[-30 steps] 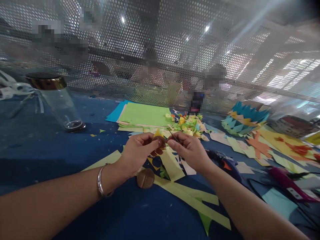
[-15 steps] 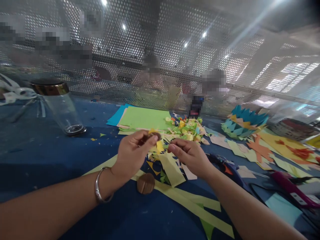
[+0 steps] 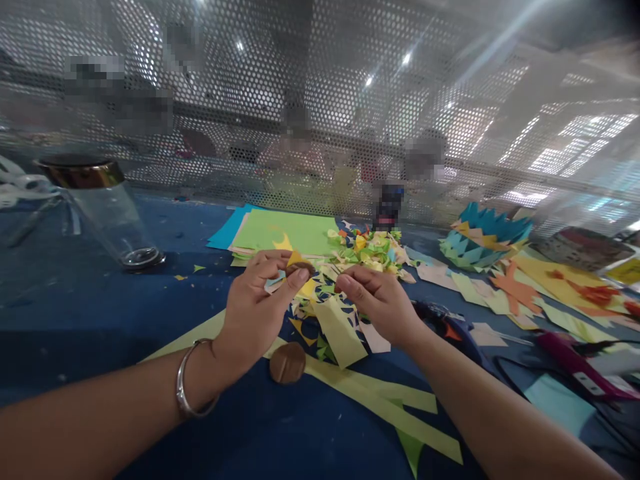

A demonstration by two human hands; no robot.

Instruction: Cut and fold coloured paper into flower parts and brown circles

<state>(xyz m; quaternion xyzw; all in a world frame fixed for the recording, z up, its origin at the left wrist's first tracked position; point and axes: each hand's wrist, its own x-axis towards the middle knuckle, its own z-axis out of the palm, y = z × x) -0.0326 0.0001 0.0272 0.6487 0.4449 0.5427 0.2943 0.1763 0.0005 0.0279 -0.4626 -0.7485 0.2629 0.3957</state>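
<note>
My left hand point(image 3: 260, 307), with a silver bangle at the wrist, is closed around a small brown disc point(image 3: 299, 268) with yellow paper point(image 3: 295, 257) at its edge. Just to the right, my right hand point(image 3: 373, 297) is closed in a pinch, a thin stick-like thing point(image 3: 334, 268) poking out of its fingertips toward the disc. The two hands are apart. Below them a second brown disc point(image 3: 287, 363) lies on the blue table beside pale green paper strips point(image 3: 380, 397). Cut paper scraps point(image 3: 343, 333) lie under and between the hands.
Coloured paper sheets point(image 3: 285, 230) and a heap of small paper pieces point(image 3: 370, 253) lie behind the hands. A clear jar point(image 3: 110, 217) stands at left. Toward the right are a zigzag-edged paper bowl point(image 3: 485, 240), a magenta corded tool point(image 3: 570, 367) and a dark blue tape roll-like object point(image 3: 450, 333).
My left hand has turned a little and shifted slightly left, so more yellow paper shows at the disc. My right hand keeps its pinch. The whole view has shifted slightly.
</note>
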